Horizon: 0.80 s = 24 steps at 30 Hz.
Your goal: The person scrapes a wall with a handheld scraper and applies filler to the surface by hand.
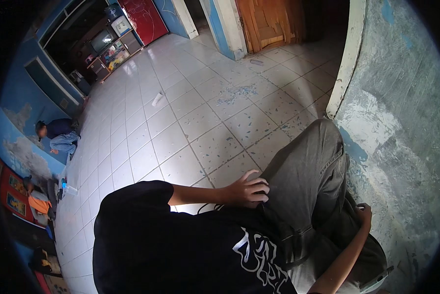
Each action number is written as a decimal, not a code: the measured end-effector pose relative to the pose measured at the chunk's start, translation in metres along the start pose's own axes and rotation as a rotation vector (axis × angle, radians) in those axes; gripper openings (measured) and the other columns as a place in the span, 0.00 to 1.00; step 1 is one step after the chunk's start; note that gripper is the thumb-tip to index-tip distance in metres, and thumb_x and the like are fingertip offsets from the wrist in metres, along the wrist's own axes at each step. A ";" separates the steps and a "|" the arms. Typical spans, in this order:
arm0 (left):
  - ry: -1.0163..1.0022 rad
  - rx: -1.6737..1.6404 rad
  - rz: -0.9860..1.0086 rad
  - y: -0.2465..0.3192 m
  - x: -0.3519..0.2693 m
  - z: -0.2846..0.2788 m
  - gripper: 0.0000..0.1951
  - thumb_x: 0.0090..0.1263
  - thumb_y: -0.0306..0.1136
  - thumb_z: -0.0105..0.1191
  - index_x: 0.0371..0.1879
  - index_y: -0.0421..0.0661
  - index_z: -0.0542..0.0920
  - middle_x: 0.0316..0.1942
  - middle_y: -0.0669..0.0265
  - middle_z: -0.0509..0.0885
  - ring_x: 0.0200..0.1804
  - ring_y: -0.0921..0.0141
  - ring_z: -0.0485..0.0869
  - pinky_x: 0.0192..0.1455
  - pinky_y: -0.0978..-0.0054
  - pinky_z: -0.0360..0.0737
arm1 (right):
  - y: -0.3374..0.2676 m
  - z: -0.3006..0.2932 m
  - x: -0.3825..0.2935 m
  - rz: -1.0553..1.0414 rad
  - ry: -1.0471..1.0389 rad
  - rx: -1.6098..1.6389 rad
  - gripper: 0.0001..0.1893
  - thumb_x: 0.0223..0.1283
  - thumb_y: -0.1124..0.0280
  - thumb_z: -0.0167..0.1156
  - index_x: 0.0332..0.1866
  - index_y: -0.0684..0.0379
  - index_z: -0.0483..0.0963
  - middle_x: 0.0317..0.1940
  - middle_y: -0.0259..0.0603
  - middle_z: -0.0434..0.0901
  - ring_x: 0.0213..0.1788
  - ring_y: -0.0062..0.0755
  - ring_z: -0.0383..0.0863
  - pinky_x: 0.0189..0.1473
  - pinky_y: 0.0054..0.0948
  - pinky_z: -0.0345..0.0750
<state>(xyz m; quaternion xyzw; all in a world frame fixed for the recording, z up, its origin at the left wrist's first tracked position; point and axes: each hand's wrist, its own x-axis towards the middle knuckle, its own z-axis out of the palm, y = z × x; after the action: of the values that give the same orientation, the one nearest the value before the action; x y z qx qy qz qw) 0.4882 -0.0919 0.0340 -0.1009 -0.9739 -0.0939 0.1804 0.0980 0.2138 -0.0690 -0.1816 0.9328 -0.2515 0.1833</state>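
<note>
My left hand [247,191] rests on the upper leg of my grey trousers [297,176], its fingers loosely bent and apart, with nothing in it. Beyond the raised knee, my right hand [365,213] is by my other leg, near the wall [396,128]. Its fingers are curled and partly hidden, so a hold on anything cannot be made out. The wall's blue paint is largely gone, leaving grey and whitish plaster. A flat greyish object with a dark end [378,280] lies low beside my leg; its kind is unclear.
Blue paint flakes [238,93] litter the white floor tiles [183,121]. A white crumpled item [157,99] lies farther out. One person [61,134] crouches by the left wall; another [39,202] sits near a plastic container [70,189]. A wooden door [267,25] stands at the back.
</note>
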 end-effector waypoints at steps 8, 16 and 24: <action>0.084 0.086 0.120 -0.006 -0.011 -0.004 0.09 0.54 0.37 0.58 0.34 0.60 0.75 0.50 0.74 0.76 0.56 0.66 0.73 0.58 0.43 0.59 | 0.008 0.000 0.004 -0.021 -0.012 -0.021 0.15 0.45 0.67 0.64 0.40 0.60 0.77 0.36 0.50 0.80 0.39 0.43 0.81 0.43 0.34 0.76; 0.106 0.245 -0.026 -0.003 -0.037 0.011 0.14 0.59 0.43 0.55 0.45 0.70 0.73 0.61 0.74 0.68 0.62 0.66 0.66 0.57 0.40 0.56 | -0.001 0.004 0.002 -0.039 -0.031 0.013 0.17 0.44 0.66 0.65 0.41 0.61 0.76 0.37 0.50 0.80 0.40 0.42 0.81 0.44 0.35 0.76; 0.118 0.522 -0.407 0.015 -0.049 0.014 0.11 0.59 0.43 0.52 0.41 0.67 0.76 0.64 0.64 0.64 0.68 0.64 0.58 0.60 0.35 0.48 | -0.001 -0.001 0.002 -0.024 -0.050 -0.016 0.20 0.42 0.62 0.67 0.41 0.63 0.76 0.39 0.52 0.80 0.42 0.43 0.81 0.45 0.35 0.76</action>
<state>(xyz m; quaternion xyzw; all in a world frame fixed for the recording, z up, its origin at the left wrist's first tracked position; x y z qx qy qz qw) 0.5317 -0.0823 0.0047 0.1509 -0.9531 0.1191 0.2340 0.0964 0.2126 -0.0680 -0.2003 0.9276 -0.2417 0.2024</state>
